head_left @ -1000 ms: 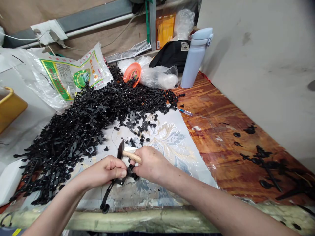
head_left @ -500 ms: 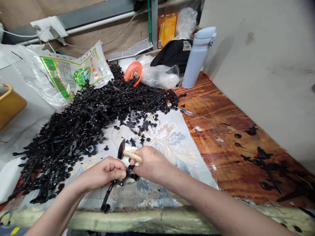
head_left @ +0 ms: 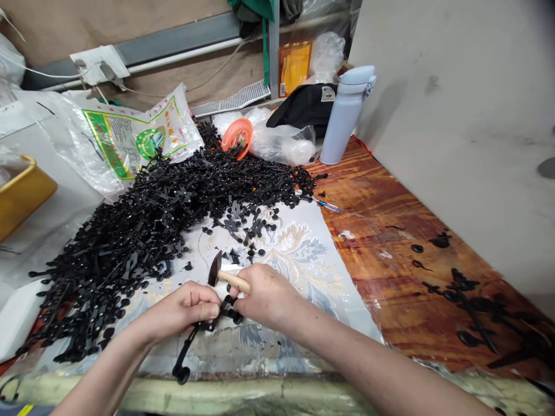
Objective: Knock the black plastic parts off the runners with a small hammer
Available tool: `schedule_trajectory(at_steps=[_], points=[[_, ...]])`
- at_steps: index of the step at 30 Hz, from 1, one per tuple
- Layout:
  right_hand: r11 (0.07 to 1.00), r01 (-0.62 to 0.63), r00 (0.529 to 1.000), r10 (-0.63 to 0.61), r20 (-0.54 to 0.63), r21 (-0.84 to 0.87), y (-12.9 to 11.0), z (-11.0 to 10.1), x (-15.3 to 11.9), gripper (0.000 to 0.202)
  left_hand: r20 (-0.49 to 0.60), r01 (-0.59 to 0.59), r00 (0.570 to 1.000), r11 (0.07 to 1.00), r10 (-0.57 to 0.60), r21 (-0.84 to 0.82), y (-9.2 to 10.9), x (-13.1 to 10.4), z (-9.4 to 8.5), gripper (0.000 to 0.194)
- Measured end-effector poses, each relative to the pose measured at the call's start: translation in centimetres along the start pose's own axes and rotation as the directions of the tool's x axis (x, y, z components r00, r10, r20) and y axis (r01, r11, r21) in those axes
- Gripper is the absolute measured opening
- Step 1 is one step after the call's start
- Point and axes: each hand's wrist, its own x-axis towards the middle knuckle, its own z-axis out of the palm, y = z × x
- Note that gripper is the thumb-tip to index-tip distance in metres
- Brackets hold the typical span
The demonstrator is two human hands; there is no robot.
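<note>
My right hand (head_left: 262, 292) is closed around the wooden handle of a small hammer (head_left: 234, 281), whose dark head points up and to the left. Close by on the left, my left hand (head_left: 193, 306) pinches a black plastic strip (head_left: 185, 349) with round ends, which slants down toward the table's front edge. More round black ends show between the two hands, and the fingers partly cover them. Under the hammer lies a small whitish block or pad (head_left: 223, 283), mostly hidden. Just beyond the hammer head, several loose black pieces (head_left: 234, 257) are scattered on the patterned cloth (head_left: 299, 254).
A large pile of black parts (head_left: 173, 202) covers the left and back. Behind it are a printed plastic bag (head_left: 139, 136), an orange dish (head_left: 237, 138) and a black cap (head_left: 301, 107). A blue bottle (head_left: 347, 118) stands back right, near a pen (head_left: 327, 205). More black scraps (head_left: 468, 300) lie right.
The camera view has tilted slightly, so the scene sits a little lower. Both hands keep their grips, and the strip's lower end has shifted slightly down and left.
</note>
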Motion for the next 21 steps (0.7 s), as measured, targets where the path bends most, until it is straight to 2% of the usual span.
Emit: schedule_trajectory(at_steps=[8,16,21], points=[[1.0,-0.026,1.0,0.026,0.001,0.013,-0.3,-0.3,-0.2,0.021,0.002,0.012,1.0,1.0,-0.012,0.021,0.6,0.2,0.1,0.034],[0.999,-0.026,0.999,0.025,0.03,0.025,-0.1,-0.1,0.0,0.022,0.07,0.015,0.997,0.999,-0.019,0.046,1.6,0.4,0.1,0.039],[0.998,0.06,0.998,-0.06,0.002,0.003,-0.4,-2.1,-1.5,0.018,0.058,0.039,0.997,0.996,-0.044,0.081,1.9,0.3,0.3,0.034]])
